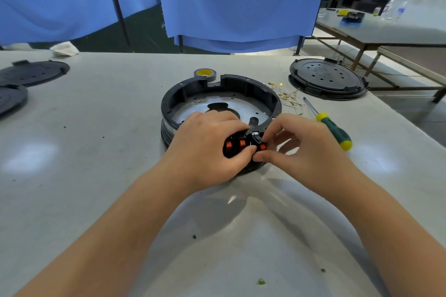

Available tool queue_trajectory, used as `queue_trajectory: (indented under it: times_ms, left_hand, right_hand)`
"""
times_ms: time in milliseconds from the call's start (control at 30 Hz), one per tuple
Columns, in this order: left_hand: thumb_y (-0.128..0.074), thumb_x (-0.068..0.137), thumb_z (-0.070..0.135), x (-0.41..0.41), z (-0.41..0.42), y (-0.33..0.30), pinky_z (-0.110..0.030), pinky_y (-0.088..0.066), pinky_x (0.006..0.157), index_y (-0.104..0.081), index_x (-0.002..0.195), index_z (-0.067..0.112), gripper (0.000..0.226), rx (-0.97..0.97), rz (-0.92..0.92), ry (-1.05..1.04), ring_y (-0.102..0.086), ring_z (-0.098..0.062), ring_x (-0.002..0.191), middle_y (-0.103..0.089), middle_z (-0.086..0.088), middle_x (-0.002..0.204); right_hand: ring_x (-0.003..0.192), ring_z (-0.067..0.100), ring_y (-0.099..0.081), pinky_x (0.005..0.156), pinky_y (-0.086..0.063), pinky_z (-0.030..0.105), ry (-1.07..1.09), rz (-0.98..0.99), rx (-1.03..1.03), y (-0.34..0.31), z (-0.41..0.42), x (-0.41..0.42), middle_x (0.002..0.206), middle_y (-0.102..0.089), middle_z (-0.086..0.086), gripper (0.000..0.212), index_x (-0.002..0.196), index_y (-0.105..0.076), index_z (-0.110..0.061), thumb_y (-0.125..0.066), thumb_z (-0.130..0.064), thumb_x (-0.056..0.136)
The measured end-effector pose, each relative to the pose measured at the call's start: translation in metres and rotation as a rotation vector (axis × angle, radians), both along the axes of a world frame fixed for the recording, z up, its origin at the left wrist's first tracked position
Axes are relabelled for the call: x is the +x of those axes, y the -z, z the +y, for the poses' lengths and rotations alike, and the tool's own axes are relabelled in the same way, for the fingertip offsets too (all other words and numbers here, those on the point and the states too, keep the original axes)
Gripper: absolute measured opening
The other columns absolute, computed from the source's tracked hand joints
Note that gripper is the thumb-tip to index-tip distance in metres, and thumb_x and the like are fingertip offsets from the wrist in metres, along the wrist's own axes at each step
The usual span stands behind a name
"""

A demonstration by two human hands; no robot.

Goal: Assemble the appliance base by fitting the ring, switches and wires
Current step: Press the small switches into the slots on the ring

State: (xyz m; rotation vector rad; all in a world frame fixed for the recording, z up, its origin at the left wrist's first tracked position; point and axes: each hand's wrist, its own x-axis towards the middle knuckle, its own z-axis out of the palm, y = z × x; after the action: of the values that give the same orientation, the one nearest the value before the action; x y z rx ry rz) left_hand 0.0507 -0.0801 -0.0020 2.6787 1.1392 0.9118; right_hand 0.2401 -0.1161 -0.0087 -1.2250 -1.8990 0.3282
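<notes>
Three orange switches [242, 143]; left hand [207, 149] grips base [220, 101], right hand [306, 149] pinches third.

Matt black plastic base [251, 84], glossy table [96, 152]

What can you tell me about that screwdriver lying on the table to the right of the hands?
The screwdriver has a chunky green handle with yellow bands at both ends, plastic or rubbery by its look, and a slim shiny metal shaft. It lies flat on the pale table, shaft pointing away from the person toward a tangle of thin wires, handle nearer. It sits right of the round black base. Neither hand touches it; only the table does.
</notes>
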Motion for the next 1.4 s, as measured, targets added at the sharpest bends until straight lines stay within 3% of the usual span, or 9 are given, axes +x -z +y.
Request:
queue_trajectory:
  times_ms: [333, 567, 700, 867, 1000, 1167, 1300, 1400]
  left_hand:
    - [-0.053, 0.083, 0.039, 0.001, 0.000, 0.000, -0.041, -0.046, 0.076, -0.074, 0.100, 0.020, 0.033, -0.017, -0.004, -0.010, -0.061, -0.017, 0.086, -0.068, 0.007, 0.091]
    - [-0.052, 0.083, 0.040, 0.001, -0.001, -0.001, -0.041, -0.046, 0.076, -0.074, 0.102, 0.021, 0.034, -0.025, -0.014, -0.025, -0.061, -0.016, 0.087, -0.068, 0.007, 0.091]
    - [-0.055, 0.081, 0.039, 0.004, -0.002, -0.001, -0.042, -0.047, 0.075, -0.075, 0.099, 0.021, 0.032, -0.040, -0.061, -0.039, -0.062, -0.016, 0.082, -0.068, 0.007, 0.087]
    - [-0.057, 0.076, 0.039, 0.007, -0.004, -0.002, -0.042, -0.048, 0.074, -0.076, 0.091, 0.022, 0.030, -0.065, -0.132, -0.093, -0.061, -0.014, 0.078, -0.068, 0.008, 0.082]
    - [-0.056, 0.078, 0.041, 0.006, -0.003, -0.002, -0.042, -0.047, 0.075, -0.075, 0.092, 0.025, 0.029, -0.094, -0.129, -0.092, -0.061, -0.012, 0.079, -0.068, 0.008, 0.082]
    - [-0.053, 0.080, 0.041, 0.006, -0.004, -0.003, -0.042, -0.046, 0.077, -0.077, 0.094, 0.025, 0.032, -0.109, -0.144, -0.083, -0.061, -0.013, 0.081, -0.069, 0.007, 0.083]
    - [-0.052, 0.080, 0.042, 0.008, -0.004, -0.004, -0.043, -0.047, 0.078, -0.077, 0.093, 0.025, 0.033, -0.125, -0.162, -0.090, -0.062, -0.014, 0.082, -0.070, 0.007, 0.083]
    - [-0.055, 0.080, 0.040, 0.010, -0.005, -0.003, -0.042, -0.047, 0.080, -0.078, 0.090, 0.026, 0.029, -0.141, -0.220, -0.117, -0.063, -0.011, 0.084, -0.070, 0.009, 0.083]
  right_hand:
    - [0.070, 0.016, -0.057, 0.061, -0.051, 0.041, 0.071, -0.146, 0.171, 0.002, 0.003, -0.008, 0.079, -0.058, -0.005, 0.022, 0.082, -0.064, -0.012, -0.082, -0.021, 0.071]
    - [0.091, 0.022, -0.050, 0.079, -0.038, 0.027, 0.163, -0.241, 0.271, 0.006, 0.007, -0.007, 0.097, -0.054, 0.001, 0.026, 0.082, -0.068, -0.010, -0.086, -0.022, 0.066]
    - [0.099, 0.024, -0.051, 0.085, -0.037, 0.027, 0.173, -0.253, 0.272, 0.006, 0.008, -0.009, 0.105, -0.057, 0.006, 0.027, 0.083, -0.067, -0.010, -0.085, -0.019, 0.066]
    - [0.110, 0.009, -0.053, 0.096, -0.040, 0.024, 0.051, -0.080, -0.016, 0.000, 0.011, 0.002, 0.109, -0.061, -0.007, 0.040, 0.102, -0.063, -0.022, -0.081, -0.027, 0.068]
    - [0.119, -0.005, -0.049, 0.102, -0.034, 0.017, 0.025, -0.006, -0.108, -0.001, 0.013, 0.010, 0.114, -0.063, -0.015, 0.029, 0.107, -0.067, -0.032, -0.073, -0.030, 0.079]
    - [0.116, -0.004, -0.050, 0.102, -0.035, 0.018, 0.047, 0.003, -0.109, -0.002, 0.015, 0.008, 0.110, -0.063, -0.016, 0.025, 0.103, -0.067, -0.036, -0.072, -0.023, 0.082]
    - [0.108, -0.006, -0.054, 0.094, -0.036, 0.007, 0.050, 0.028, -0.091, -0.003, 0.017, 0.006, 0.103, -0.063, -0.018, 0.020, 0.097, -0.070, -0.031, -0.073, -0.019, 0.081]
    - [0.101, -0.001, -0.058, 0.092, -0.041, 0.012, 0.066, 0.051, -0.079, -0.003, 0.018, 0.004, 0.098, -0.066, -0.015, 0.016, 0.094, -0.073, -0.026, -0.074, -0.017, 0.080]
